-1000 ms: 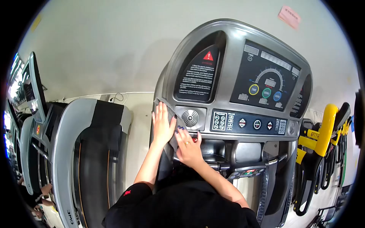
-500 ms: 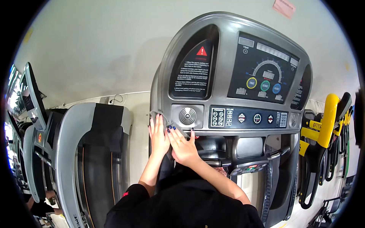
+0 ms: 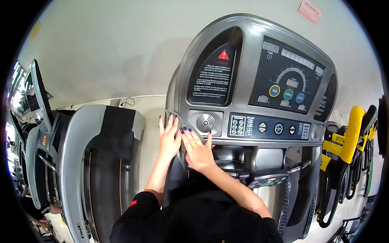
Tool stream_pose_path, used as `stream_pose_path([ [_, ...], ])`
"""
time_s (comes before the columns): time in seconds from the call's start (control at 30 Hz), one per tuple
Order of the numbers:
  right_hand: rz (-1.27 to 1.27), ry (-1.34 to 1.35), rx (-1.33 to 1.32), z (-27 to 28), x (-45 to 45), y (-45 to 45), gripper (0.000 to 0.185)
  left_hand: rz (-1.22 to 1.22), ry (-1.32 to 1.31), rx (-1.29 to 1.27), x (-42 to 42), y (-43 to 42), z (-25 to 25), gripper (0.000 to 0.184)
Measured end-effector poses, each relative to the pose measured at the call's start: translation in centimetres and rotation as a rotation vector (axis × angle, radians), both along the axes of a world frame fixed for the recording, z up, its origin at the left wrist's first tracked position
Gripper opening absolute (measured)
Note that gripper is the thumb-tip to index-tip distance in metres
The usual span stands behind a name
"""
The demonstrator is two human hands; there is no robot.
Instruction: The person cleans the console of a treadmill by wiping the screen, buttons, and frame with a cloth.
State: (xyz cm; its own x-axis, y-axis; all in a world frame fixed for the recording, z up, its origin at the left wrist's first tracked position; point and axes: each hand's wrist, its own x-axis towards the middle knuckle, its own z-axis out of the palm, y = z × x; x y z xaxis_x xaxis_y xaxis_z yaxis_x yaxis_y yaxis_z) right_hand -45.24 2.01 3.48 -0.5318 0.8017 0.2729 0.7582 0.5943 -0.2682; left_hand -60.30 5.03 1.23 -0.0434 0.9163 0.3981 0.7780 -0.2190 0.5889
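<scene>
A grey treadmill console [image 3: 247,77] fills the middle of the view. At its lower left edge, my left hand [image 3: 169,137] lies with fingers stretched out, at the outer side of the console. My right hand [image 3: 197,150] is close beside it, fingers spread, below and left of the round speaker [image 3: 205,122]. Under both hands is a grey cloth [image 3: 177,118], mostly covered by them; only its edge shows above the fingers. Right of the speaker is the button panel [image 3: 269,127].
Another treadmill [image 3: 106,162] stands on the left, with more machines beyond it. Yellow and black gym equipment [image 3: 351,133] is at the right. A pink paper [image 3: 310,11] is on the wall [image 3: 121,48]. Part of another person [image 3: 38,216] shows at the lower left.
Both hands have stayed on the cloth at the console's left edge. My left hand's fingers have spread slightly and reach round the outer side. The camera view has shifted a little.
</scene>
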Motion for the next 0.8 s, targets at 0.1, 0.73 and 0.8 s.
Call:
stream_pose_path([
  [0.1, -0.026, 0.007, -0.057, -0.3, -0.2, -1.3, 0.071, -0.046, -0.047, -0.035, -0.6, -1.3, -0.2, 0.044],
  [0.73, -0.041, -0.056, 0.076, 2.5, -1.7, 3.6, 0.067, -0.235, -0.087, -0.007, -3.3, 6.4, 0.6, 0.049],
  [0.8, -0.061, -0.058, 0.068, 3.0, -1.8, 4.3, 0.067, -0.243, -0.082, 0.014, -3.2, 7.4, 0.9, 0.049],
])
